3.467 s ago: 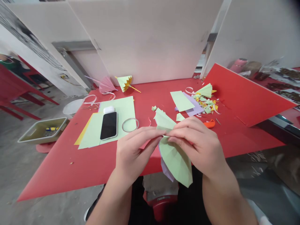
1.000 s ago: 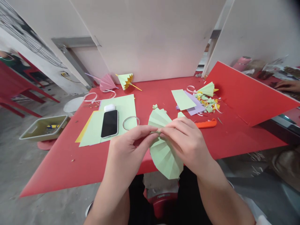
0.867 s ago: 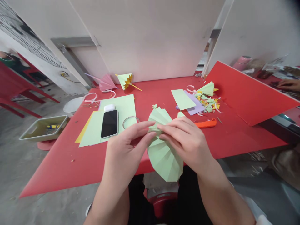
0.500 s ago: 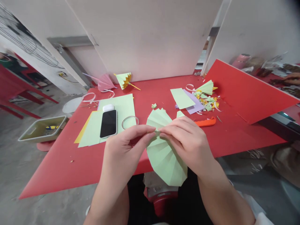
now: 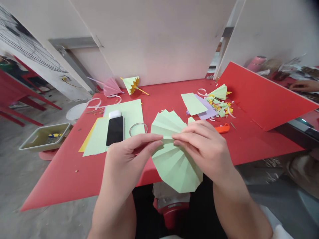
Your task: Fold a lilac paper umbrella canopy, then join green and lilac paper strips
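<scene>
A pale green pleated paper (image 5: 178,169), folded into a round fan shape, is held up over the table's front edge. My left hand (image 5: 134,156) pinches it near its middle between thumb and forefinger. Opposite, my right hand (image 5: 204,149) pinches the same fold from the right, its other fingers curled over the pleats. A short gap separates the two pairs of fingertips. Behind the right hand, an orange cutter (image 5: 222,128) lies partly hidden. To the left of the paper a metal ring (image 5: 130,130) rests partly on green sheets (image 5: 129,109).
A phone (image 5: 115,131) and white earbud case (image 5: 115,114) lie on the sheets. Paper umbrellas, one pink (image 5: 111,87) and one green-yellow (image 5: 131,85), stand at the back. Paper scraps (image 5: 221,108) lie right, before a red board (image 5: 264,96). Another person's hand (image 5: 305,86) is beyond it.
My hands have drawn slightly apart along the fold. The pleated paper has spread wider and come up a little, covering the small green scrap behind it.
</scene>
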The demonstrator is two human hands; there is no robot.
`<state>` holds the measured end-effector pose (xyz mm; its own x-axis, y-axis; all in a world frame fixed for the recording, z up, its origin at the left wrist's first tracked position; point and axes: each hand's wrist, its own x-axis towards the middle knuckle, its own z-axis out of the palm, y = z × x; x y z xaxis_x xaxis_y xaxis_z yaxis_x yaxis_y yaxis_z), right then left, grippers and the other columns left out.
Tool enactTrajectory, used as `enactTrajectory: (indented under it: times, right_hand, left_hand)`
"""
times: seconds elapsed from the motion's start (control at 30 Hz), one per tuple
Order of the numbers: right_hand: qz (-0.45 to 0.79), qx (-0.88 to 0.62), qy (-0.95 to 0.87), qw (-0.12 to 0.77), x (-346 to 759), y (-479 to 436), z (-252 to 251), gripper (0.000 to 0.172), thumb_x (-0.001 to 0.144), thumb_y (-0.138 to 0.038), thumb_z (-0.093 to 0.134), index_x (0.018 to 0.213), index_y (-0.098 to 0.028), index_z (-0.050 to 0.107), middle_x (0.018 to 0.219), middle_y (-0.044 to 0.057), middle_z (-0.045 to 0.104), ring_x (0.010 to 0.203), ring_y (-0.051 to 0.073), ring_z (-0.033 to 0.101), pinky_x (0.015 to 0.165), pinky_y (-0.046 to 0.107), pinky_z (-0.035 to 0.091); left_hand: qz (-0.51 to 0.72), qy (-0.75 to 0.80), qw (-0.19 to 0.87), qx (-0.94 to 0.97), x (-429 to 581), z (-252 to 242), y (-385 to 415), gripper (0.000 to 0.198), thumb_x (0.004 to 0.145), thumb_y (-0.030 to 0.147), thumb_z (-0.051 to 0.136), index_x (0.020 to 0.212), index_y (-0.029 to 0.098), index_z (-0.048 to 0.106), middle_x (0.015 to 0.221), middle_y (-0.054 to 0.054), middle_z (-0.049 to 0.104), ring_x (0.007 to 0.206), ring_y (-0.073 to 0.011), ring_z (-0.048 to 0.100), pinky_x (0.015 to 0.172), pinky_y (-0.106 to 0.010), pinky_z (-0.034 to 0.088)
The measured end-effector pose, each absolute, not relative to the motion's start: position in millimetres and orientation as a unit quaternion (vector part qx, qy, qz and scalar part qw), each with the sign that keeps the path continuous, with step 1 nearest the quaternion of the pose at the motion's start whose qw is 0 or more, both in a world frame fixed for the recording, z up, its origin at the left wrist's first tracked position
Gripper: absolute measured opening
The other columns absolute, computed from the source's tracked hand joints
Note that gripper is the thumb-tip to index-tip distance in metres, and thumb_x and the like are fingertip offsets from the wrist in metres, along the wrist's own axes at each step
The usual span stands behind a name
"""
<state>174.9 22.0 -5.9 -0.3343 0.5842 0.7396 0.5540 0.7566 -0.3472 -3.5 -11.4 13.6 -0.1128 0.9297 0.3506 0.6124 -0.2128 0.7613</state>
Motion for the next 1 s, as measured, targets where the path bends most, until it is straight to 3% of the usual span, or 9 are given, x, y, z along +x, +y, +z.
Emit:
enactTrajectory:
  times: [0.3,0.5,0.67,1.0]
  right_hand:
    - [0.013,-0.356,-0.815,0.456,172.5,18.2,-2.7,0.006,0.08,-0.01,0.06,0.076,-0.013,0.064,0.074,0.004,0.065,0.073,0.014,0.054,0.069,0.03,0.044]
    - [0.002,-0.343,-0.814,0.469,169.0,17.1,-4.2,0.005,0.079,-0.012,0.063,0.082,-0.015,0.065,0.075,0.003,0.065,0.075,0.014,0.053,0.069,0.03,0.045]
    - [-0.007,-0.346,-0.803,0.484,166.6,16.6,-4.8,0.006,0.079,-0.01,0.062,0.077,-0.016,0.063,0.075,0.002,0.066,0.073,0.013,0.054,0.067,0.03,0.045]
    - [0.022,-0.344,-0.801,0.49,169.3,14.7,-5.0,0.007,0.079,-0.012,0.062,0.082,-0.019,0.062,0.076,0.001,0.066,0.075,0.014,0.055,0.071,0.03,0.046]
  left_hand:
    - [0.447,0.604,0.163,0.639,-4.3,12.3,-12.3,0.009,0.075,0.025,0.068,0.077,0.033,0.07,0.071,0.013,0.07,0.064,-0.0042,0.064,0.057,-0.008,0.049]
    - [0.435,0.582,0.16,0.669,-1.7,14.2,-14.2,0.008,0.077,0.025,0.067,0.077,0.032,0.069,0.073,0.012,0.071,0.065,-0.0052,0.064,0.057,-0.01,0.05]
    - [0.427,0.577,0.168,0.676,1.3,13.7,-13.7,0.013,0.076,0.023,0.068,0.086,0.032,0.07,0.077,0.011,0.072,0.065,-0.0066,0.065,0.058,-0.012,0.052]
    - [0.421,0.594,0.169,0.665,1.1,15.5,-14.6,0.006,0.077,0.025,0.066,0.079,0.03,0.069,0.074,0.009,0.071,0.065,-0.0081,0.064,0.057,-0.015,0.051]
